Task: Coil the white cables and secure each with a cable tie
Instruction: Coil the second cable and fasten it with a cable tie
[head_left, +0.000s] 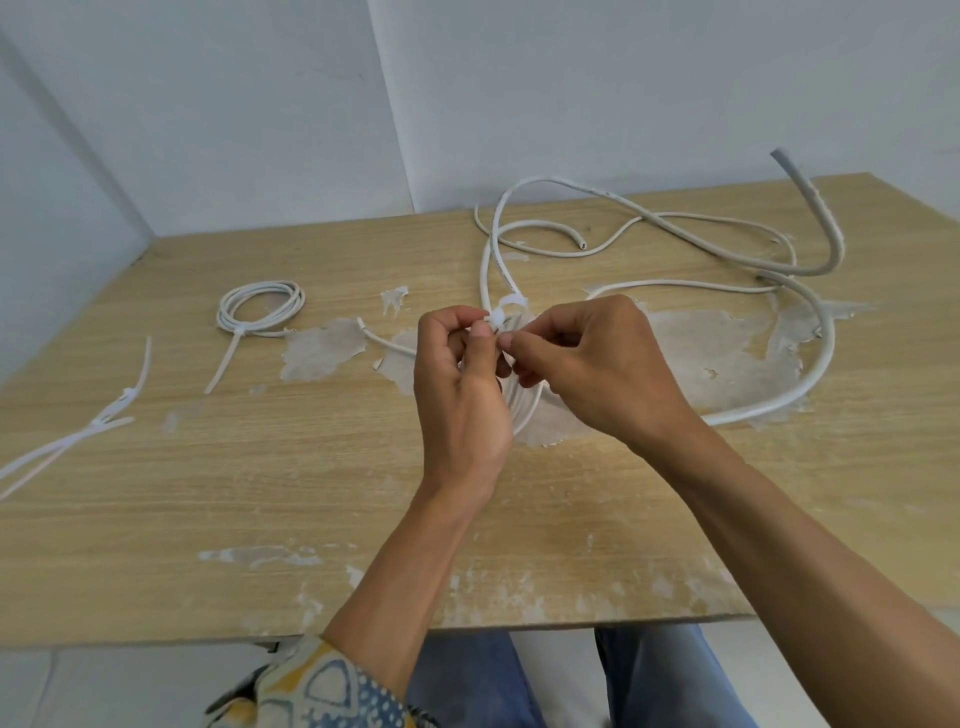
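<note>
White coil, done: one tied coil (300, 300) lies flat toward the table's (311, 519) far left. Its tie is drawn snug, and the long tail (223, 364) is untrimmed and points toward the table's near edge.
Bundle in hand: a second bundle (523, 410) of thin white cable is held over the table's middle, between the two hands. A few strands show below the fingers, and a free end (384, 340) lies on the table just to the left.
Cable tie: a white cable tie (506, 307) arches in a small loop over the top of the bundle. The fingertips hide whether its tip has gone through the head.
Left hand: the left hand (462, 384) has its fingers curled, with thumb and forefinger in a tight pinch at the tie. The bundle runs behind the palm, so I cannot tell how much of it this hand grips.
Right hand: the right hand (597, 364) pinches the tie narrowly between thumb and forefinger, right beside the left thumb. Its other fingers are folded under.
Loose cables: a thick cable (830, 338) and thinner ones (608, 195) sprawl uncoiled across the table's far right.
Spare ties: a few spare ties (78, 436) lie at the table's left edge.
Progress: by my reading one coil is finished and the second needs only its tie cinched. The loose cables are not yet begun, so well over half the work appears to be left.
</note>
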